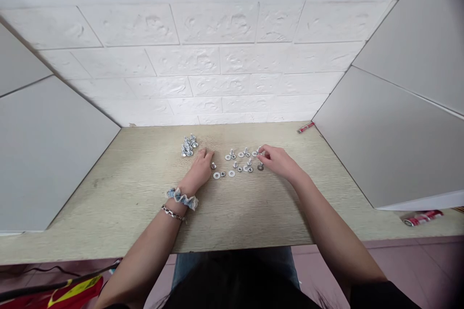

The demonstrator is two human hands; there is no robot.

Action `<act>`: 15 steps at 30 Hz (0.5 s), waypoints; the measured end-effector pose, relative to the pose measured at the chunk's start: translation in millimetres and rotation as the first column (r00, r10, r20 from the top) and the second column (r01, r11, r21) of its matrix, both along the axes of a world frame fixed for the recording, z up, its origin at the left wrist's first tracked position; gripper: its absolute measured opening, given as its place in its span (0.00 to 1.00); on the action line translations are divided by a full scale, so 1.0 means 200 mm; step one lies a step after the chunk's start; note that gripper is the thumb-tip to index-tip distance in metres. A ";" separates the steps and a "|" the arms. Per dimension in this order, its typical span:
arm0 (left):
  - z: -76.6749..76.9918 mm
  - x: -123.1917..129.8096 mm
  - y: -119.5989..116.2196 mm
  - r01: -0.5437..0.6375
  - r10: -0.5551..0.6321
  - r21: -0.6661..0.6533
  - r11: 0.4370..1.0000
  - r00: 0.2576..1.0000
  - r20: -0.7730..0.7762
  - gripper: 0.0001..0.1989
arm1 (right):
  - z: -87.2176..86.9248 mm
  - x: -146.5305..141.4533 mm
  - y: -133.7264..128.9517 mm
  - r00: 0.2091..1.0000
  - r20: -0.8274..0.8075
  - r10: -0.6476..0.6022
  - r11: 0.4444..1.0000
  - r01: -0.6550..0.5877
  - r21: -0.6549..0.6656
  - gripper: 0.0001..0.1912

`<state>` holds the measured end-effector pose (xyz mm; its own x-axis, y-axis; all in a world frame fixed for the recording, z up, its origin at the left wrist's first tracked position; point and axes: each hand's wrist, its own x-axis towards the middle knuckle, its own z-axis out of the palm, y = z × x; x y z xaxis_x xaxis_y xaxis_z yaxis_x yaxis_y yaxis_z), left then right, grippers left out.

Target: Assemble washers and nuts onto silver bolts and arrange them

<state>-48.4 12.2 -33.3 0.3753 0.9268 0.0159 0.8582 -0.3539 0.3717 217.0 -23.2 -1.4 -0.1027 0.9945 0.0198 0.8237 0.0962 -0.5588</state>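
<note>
My left hand [198, 168] lies on the table with its fingers stretched forward, just left of a small bolt [213, 166]. It wears a blue and white scrunchie [182, 198] and a chain bracelet [173, 213] at the wrist. My right hand [278, 160] is bent at the fingers, thumb and index closed at a silver bolt [258, 150] beside a flat washer [254, 154]. Between the hands, bolts, nuts and washers lie in two rough rows, among them a washer [216, 175], a nut [223, 174] and an upright bolt [232, 152]. A darker washer [260, 167] lies below my right fingertips.
A pile of bolts [188, 146] sits beyond my left hand on the wooden table [239, 217]. Grey panels [391, 140] flank both sides and a white brick-pattern wall [221, 63] closes the back. Red cylinders [422, 217] lie at the right.
</note>
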 end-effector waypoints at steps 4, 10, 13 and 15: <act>0.00 -0.01 0.02 0.008 -0.008 0.029 1.000 1.000 0.012 0.29 | 0.01 0.00 0.00 1.000 -0.007 -0.005 1.000 0.005 0.022 0.10; 0.08 -0.02 0.04 -0.149 0.135 0.234 0.961 0.988 0.076 0.22 | 0.04 0.00 -0.01 0.999 -0.046 -0.016 0.998 0.019 0.054 0.12; 0.11 -0.07 0.06 -0.340 0.323 0.335 0.878 0.940 0.110 0.18 | 0.04 0.00 -0.01 0.998 -0.043 -0.037 0.995 0.041 0.085 0.11; 0.11 -0.11 0.08 -0.400 0.402 0.328 0.856 0.913 0.065 0.18 | 0.04 0.00 -0.01 0.998 -0.041 -0.049 0.994 0.053 0.100 0.11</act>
<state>-70.5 27.5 -12.1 -0.0270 0.9386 0.3438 0.9537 -0.0788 0.2902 216.7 -25.1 7.2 -0.0495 0.9911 0.1235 0.8070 0.1125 -0.5797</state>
